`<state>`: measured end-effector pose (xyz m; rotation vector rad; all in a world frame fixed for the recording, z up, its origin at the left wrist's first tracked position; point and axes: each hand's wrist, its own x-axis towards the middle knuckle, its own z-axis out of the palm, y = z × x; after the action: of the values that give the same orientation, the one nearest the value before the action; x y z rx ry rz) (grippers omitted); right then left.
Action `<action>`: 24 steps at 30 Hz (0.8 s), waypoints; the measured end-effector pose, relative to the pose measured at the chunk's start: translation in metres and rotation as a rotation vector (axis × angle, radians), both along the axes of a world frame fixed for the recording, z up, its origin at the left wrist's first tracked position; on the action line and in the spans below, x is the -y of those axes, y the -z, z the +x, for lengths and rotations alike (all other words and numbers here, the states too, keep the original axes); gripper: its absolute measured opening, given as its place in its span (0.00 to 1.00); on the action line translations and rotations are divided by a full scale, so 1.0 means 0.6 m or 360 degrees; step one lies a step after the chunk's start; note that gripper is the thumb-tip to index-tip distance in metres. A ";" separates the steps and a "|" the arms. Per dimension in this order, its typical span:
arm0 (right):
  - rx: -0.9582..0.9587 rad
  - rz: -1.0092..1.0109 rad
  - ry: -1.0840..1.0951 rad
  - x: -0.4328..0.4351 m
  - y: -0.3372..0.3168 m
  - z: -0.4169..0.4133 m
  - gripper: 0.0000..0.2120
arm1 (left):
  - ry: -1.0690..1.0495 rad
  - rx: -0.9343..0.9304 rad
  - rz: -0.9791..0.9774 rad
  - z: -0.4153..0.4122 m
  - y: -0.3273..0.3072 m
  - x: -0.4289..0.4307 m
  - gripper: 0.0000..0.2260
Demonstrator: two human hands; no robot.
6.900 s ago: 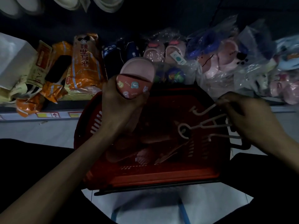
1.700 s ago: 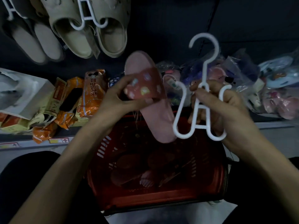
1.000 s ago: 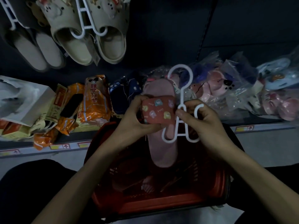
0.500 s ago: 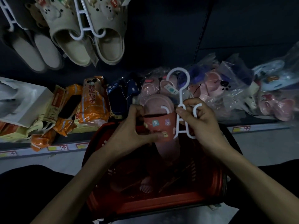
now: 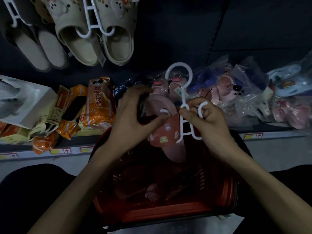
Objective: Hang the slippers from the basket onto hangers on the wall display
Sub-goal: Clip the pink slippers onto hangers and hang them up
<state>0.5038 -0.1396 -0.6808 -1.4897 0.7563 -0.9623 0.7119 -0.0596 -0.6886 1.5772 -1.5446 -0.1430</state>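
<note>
A pink slipper (image 5: 166, 132) with a red cartoon-print strap is held above the red basket (image 5: 168, 210) by my left hand (image 5: 133, 115), which grips its left side. My right hand (image 5: 206, 119) pinches a white plastic hanger (image 5: 183, 98) at its middle. One curled arm of the hanger passes under the strap and its tip shows on the insole. The hanger's hook points up toward the dark wall. More pink slippers and loose hangers lie dimly inside the basket.
Beige slippers (image 5: 94, 34) hang on a white hanger on the wall at upper left. A low shelf behind the basket holds orange packets (image 5: 98, 102), a white box (image 5: 25, 102) and bagged slippers (image 5: 236, 92). My dark-clothed knees flank the basket.
The hanger's left arm has slid further under the slipper's strap. My left hand shifted up along the slipper's side, and the slipper sits slightly lower against the hanger.
</note>
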 end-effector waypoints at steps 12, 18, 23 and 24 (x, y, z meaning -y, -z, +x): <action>-0.0157 -0.0111 -0.0148 -0.020 0.018 0.010 0.13 | 0.0548 -0.0583 0.0195 -0.016 -0.002 0.009 0.09; -0.0209 -0.0086 -0.0175 -0.027 0.018 0.015 0.09 | 0.0529 -0.0783 0.0246 -0.016 0.007 0.005 0.05; -0.0238 -0.0006 -0.0080 -0.017 0.004 0.028 0.12 | 0.0387 -0.0850 0.0193 0.001 -0.015 0.001 0.04; -0.0263 0.0033 -0.0025 -0.010 0.002 0.026 0.14 | 0.0321 -0.0863 0.0180 0.012 -0.019 -0.001 0.04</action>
<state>0.5195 -0.1335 -0.6820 -1.5687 0.8691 -0.8238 0.7191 -0.0591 -0.6771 1.3169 -1.2701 -0.7201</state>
